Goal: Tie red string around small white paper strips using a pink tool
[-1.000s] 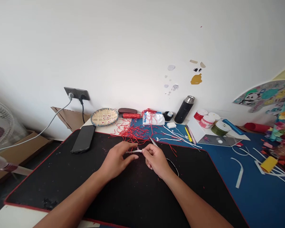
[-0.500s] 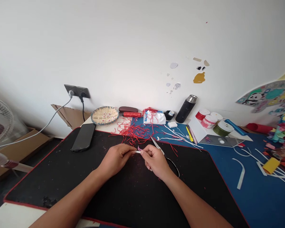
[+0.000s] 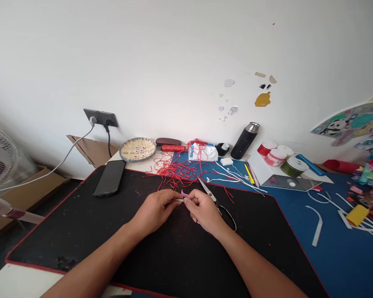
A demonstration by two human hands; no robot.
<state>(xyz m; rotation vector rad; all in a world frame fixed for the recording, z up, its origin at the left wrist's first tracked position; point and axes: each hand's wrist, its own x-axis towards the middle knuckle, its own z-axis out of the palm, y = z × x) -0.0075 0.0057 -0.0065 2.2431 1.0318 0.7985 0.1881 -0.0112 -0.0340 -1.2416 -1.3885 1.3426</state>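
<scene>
Both hands meet over the middle of the black mat point(image 3: 81, 223), and the grip of each is narrow, pinched on the same small thing. The left hand point(image 3: 155, 211) holds one end of a short white strip point(image 3: 179, 200) between thumb and forefinger; the right hand point(image 3: 205, 211) nips the other end, its remaining fingers curled in. A tiny pink piece point(image 3: 184, 193) shows just above the strip where the fingertips come together; whether it is joined to the strip cannot be told. The strip sits just above the mat, between the two hands.

Just beside the right hand, on its far side, lies a pair of scissors point(image 3: 216, 200), blades pointing away toward the wall, black handles near the wrist. Beyond the hands a tangle of red thread pieces point(image 3: 177, 169) spreads across the far edge of the mat and onto the worktop point(image 3: 345, 256), which is blue to the right. A dark phone point(image 3: 110, 184) lies at the mat's far left corner. Along the wall stand a woven basket point(image 3: 137, 149), a red thread spool point(image 3: 173, 148), a white packet point(image 3: 203, 153) and a black flask point(image 3: 245, 140). White paper strips point(image 3: 236, 176) lie to the right of the threads, with round tape rolls point(image 3: 279, 159) further right and coloured paper scraps point(image 3: 363, 194) at the far right edge.
</scene>
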